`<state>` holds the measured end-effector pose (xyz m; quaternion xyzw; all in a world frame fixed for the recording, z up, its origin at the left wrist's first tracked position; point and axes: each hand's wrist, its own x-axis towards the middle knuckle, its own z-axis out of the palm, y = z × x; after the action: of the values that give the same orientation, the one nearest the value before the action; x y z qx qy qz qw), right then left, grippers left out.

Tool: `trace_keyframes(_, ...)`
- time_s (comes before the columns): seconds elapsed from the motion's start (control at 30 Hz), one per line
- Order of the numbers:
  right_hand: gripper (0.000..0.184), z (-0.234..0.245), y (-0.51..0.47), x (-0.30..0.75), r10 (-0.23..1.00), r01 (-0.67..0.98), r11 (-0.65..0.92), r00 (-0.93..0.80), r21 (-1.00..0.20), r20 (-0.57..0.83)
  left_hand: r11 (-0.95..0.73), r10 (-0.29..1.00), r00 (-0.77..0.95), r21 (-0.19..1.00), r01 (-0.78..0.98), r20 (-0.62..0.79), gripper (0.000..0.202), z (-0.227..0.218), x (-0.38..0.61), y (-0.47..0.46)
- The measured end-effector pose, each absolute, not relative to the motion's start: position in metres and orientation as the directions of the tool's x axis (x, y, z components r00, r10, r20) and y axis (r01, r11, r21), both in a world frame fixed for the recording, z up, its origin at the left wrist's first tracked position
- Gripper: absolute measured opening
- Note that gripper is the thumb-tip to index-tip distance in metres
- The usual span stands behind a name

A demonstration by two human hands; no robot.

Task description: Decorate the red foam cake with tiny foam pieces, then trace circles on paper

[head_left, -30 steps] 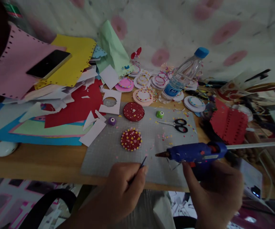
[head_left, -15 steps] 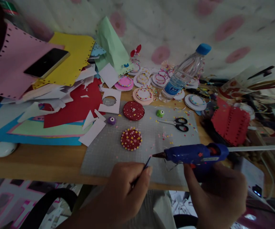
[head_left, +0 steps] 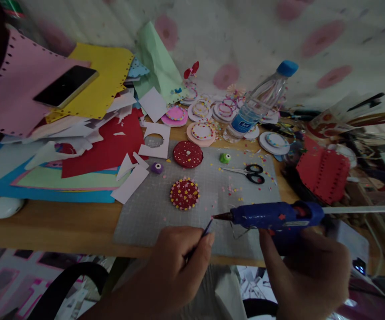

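Observation:
My left hand [head_left: 187, 262] pinches a thin dark stick [head_left: 207, 227], its tip tilted up toward the right. A tiny pinkish piece seems to sit on that tip, too small to make out well. In my right hand [head_left: 307, 271] is a blue hot glue gun [head_left: 272, 215] with a white glue stick [head_left: 362, 208] out of its back. The gun's nozzle points left and meets the stick's tip. Beyond them on a grey cutting mat [head_left: 146, 222] lies a dark red disc [head_left: 185, 194] covered in small yellow and pink stars. Behind it is a red disc with white dots [head_left: 187, 154].
Black-handled scissors [head_left: 250, 172], a green craft punch [head_left: 225, 158] and a purple one [head_left: 157, 167] lie on the mat among scattered stars. A water bottle [head_left: 257, 104] stands behind, near decorated paper discs [head_left: 201, 133]. Coloured paper [head_left: 106, 146] and a phone [head_left: 66, 86] are piled left.
Both hands hold nearly the same pose, with the glue gun's nozzle still at the stick's tip. The whole view has shifted very slightly.

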<state>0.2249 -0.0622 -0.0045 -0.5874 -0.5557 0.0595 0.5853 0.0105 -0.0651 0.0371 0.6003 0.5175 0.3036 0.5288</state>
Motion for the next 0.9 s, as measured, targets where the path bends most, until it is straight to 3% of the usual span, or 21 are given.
trace_keyframes(0.4,0.043,-0.0038,-0.0618,0.2235,0.687,0.605,0.352,0.351,-0.714,0.636,0.093,0.946,0.273,0.950,0.297,-0.178,0.044,0.0372,0.0101,-0.0648)
trace_keyframes(0.9,0.039,-0.0050,-0.0654,0.2233,0.689,0.628,0.229,0.435,-0.744,0.580,0.095,0.941,0.284,0.950,0.297,-0.183,0.044,0.0374,0.0103,-0.0644)
